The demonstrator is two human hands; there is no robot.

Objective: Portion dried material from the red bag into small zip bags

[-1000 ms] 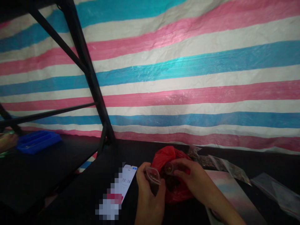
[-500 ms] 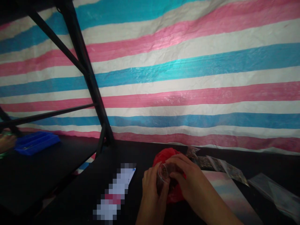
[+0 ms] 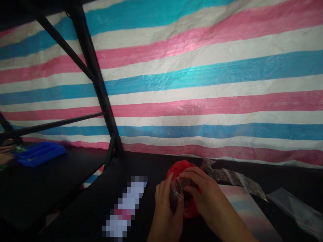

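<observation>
A small clear plastic bag (image 3: 177, 189) with a rounded, open mouth is between my two hands. My left hand (image 3: 165, 198) wraps round its left side, thumb and fingers closed on it. On the other side my right hand (image 3: 202, 188) has its fingers curled in a pinch at the bag's edge; exactly what the fingertips hold is partly hidden. Beneath both hands lies a red plastic bag (image 3: 180, 164), with dark contents showing through the gap; the hands cover much of it.
Clear bags of small parts (image 3: 248, 185) lie along the back right, with flat clear bags (image 3: 295, 208) nearer. A shiny sheet (image 3: 242, 205) lies right of my hand, a blurred-out item (image 3: 126, 208) left. Beyond a black frame post (image 3: 97, 80) are a blue tray (image 3: 41, 153) and another person's hand (image 3: 6, 156).
The clear bag's mouth looks narrower and more creased than before. My hands have barely moved, and the whole view has shifted slightly. The other person's hand has moved a little by the blue tray.
</observation>
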